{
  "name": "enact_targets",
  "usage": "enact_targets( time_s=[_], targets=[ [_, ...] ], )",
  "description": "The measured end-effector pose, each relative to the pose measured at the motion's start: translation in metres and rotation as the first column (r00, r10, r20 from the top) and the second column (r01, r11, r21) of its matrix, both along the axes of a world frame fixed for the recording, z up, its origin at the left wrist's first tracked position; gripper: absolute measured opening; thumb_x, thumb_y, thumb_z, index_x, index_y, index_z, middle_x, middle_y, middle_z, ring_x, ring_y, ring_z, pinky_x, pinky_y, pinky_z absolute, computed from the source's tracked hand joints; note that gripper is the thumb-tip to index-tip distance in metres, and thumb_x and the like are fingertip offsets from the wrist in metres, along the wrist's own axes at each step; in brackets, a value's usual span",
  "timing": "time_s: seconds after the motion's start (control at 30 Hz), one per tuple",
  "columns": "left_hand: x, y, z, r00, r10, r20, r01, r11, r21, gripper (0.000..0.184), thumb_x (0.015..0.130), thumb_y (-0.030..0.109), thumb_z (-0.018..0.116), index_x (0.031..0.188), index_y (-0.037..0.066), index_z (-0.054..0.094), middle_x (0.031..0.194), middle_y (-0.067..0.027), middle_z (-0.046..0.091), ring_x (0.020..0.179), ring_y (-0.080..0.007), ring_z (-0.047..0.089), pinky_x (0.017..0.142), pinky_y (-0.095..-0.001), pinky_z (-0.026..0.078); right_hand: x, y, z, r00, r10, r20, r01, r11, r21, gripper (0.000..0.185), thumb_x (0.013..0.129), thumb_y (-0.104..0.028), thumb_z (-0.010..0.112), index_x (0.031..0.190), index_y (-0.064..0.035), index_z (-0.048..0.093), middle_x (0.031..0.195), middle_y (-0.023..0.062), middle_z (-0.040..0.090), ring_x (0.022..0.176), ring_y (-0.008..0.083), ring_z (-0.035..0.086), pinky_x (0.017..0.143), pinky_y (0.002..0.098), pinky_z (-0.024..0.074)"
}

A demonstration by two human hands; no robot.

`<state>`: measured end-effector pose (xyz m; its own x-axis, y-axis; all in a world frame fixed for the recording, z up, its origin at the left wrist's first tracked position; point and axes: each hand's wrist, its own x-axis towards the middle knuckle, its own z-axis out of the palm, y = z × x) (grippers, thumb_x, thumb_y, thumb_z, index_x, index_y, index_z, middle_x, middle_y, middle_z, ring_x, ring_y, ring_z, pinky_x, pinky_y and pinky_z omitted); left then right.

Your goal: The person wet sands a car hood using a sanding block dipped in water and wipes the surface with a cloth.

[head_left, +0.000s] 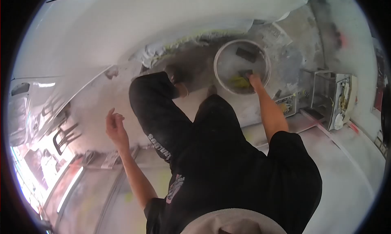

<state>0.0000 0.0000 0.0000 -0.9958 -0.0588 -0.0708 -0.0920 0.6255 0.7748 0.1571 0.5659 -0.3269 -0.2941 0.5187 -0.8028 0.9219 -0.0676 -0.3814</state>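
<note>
My right hand (255, 81) reaches over the rim of a round bucket (218, 73) and grips a dark block (246, 73). Just beside that block, inside the bucket, is something yellow-green (239, 82). A second dark rectangular block (246, 54) lies in the bucket's upper part, in cloudy grey water. My left hand (115, 126) hangs in the air at the left, well away from the bucket, with its fingers partly curled and apart and nothing in it.
A large pale car body (106, 34) spans the top, its lower edge lined with crumpled masking (157, 54). At the right stands a metal frame (321, 89) beside a tray of items (343, 97). A dark chair (65, 138) is at the left.
</note>
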Motion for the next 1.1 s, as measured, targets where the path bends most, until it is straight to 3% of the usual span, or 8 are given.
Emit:
enact_targets(
  time_s=[0.1, 0.17, 0.2, 0.33, 0.47, 0.6, 0.9, 1.1],
  targets=[
    [-0.071, 0.013, 0.031, 0.987, -0.101, -0.127, 0.094, 0.994, -0.059, 0.026, 0.101, 0.006, 0.062, 0.125, -0.001, 0.067, 0.106, -0.0138, 0.074, 0.089, -0.0206, 0.070, 0.085, -0.0330, 0.055, -0.011, 0.021, -0.007, 0.919, 0.393, -0.034, -0.385, 0.912, 0.140, 0.030, 0.101, -0.024, 0.058, 0.123, -0.0076, 0.068, 0.108, 0.0202, 0.072, 0.098, 0.0364, 0.070, 0.083, 0.0501, 0.0544],
    [-0.125, 0.046, 0.047, 0.947, -0.187, -0.260, 0.160, 0.979, -0.123, 0.023, 0.099, 0.004, 0.064, 0.119, -0.003, 0.069, 0.102, -0.0153, 0.074, 0.088, -0.0207, 0.070, 0.083, -0.0340, 0.055, 0.019, 0.044, -0.008, 0.140, 0.965, 0.221, -0.883, 0.021, 0.468, 0.030, 0.098, -0.029, 0.062, 0.113, -0.0037, 0.068, 0.101, 0.0207, 0.072, 0.090, 0.0367, 0.070, 0.075, 0.0515, 0.0552],
    [-0.157, 0.057, 0.075, 0.906, -0.235, -0.352, 0.207, 0.971, -0.117, 0.021, 0.095, 0.002, 0.065, 0.116, -0.002, 0.070, 0.100, -0.0164, 0.074, 0.087, -0.0232, 0.070, 0.083, -0.0353, 0.055, 0.025, 0.042, -0.006, 0.076, 0.966, 0.247, -0.890, -0.046, 0.453, 0.032, 0.097, -0.032, 0.064, 0.108, -0.0017, 0.069, 0.097, 0.0209, 0.072, 0.086, 0.0368, 0.071, 0.072, 0.0523, 0.0556],
    [-0.244, 0.122, 0.194, 0.754, -0.462, -0.468, 0.507, 0.861, -0.033, 0.027, 0.085, -0.006, 0.067, 0.111, 0.000, 0.070, 0.098, -0.0172, 0.071, 0.085, -0.0345, 0.068, 0.080, -0.0415, 0.056, 0.007, 0.010, 0.136, 0.697, 0.678, 0.233, -0.702, 0.579, 0.415, 0.045, 0.105, -0.036, 0.048, 0.110, 0.0010, 0.072, 0.104, 0.0277, 0.072, 0.103, 0.0447, 0.068, 0.090, 0.0541, 0.0526],
    [-0.304, 0.154, 0.270, 0.520, -0.655, -0.547, 0.713, 0.686, -0.143, 0.031, 0.083, -0.005, 0.068, 0.113, 0.000, 0.068, 0.100, -0.0151, 0.067, 0.092, -0.0355, 0.065, 0.080, -0.0442, 0.054, -0.047, -0.008, 0.226, 0.324, 0.808, 0.493, -0.943, 0.320, 0.095, 0.050, 0.097, -0.045, 0.059, 0.105, 0.0014, 0.074, 0.105, 0.0298, 0.071, 0.106, 0.0487, 0.066, 0.093, 0.0508, 0.0515],
    [-0.354, 0.162, 0.305, 0.551, -0.579, -0.601, 0.655, 0.746, -0.118, 0.030, 0.083, -0.003, 0.069, 0.113, 0.001, 0.067, 0.102, -0.0155, 0.065, 0.095, -0.0363, 0.063, 0.082, -0.0450, 0.052, -0.134, -0.042, 0.337, 0.922, 0.369, -0.118, -0.243, 0.789, 0.564, 0.049, 0.093, -0.041, 0.067, 0.114, 0.0023, 0.071, 0.110, 0.0274, 0.072, 0.104, 0.0490, 0.065, 0.091, 0.0511, 0.0504],
    [-0.432, 0.155, 0.292, 0.623, -0.616, -0.482, 0.490, 0.787, -0.374, 0.032, 0.087, 0.005, 0.069, 0.119, 0.004, 0.067, 0.126, -0.0169, 0.059, 0.126, -0.0399, 0.054, 0.106, -0.0531, 0.043, -0.449, -0.085, 0.612, 0.482, 0.374, -0.792, 0.080, 0.882, 0.465, 0.041, 0.106, -0.014, 0.051, 0.145, -0.0028, 0.056, 0.122, 0.0211, 0.068, 0.107, 0.0238, 0.067, 0.096, 0.0306, 0.0491],
    [-0.434, 0.169, 0.283, 0.663, -0.619, -0.422, 0.397, 0.768, -0.502, 0.037, 0.084, 0.009, 0.071, 0.120, 0.004, 0.064, 0.127, -0.0193, 0.058, 0.133, -0.0442, 0.049, 0.113, -0.0610, 0.036, -0.668, -0.134, 0.624, 0.259, 0.829, -0.496, -0.033, 0.521, 0.853, 0.051, 0.097, -0.006, 0.055, 0.148, -0.0097, 0.053, 0.149, 0.0149, 0.055, 0.142, 0.0331, 0.048, 0.118, 0.0435, 0.0382]
  ],
)
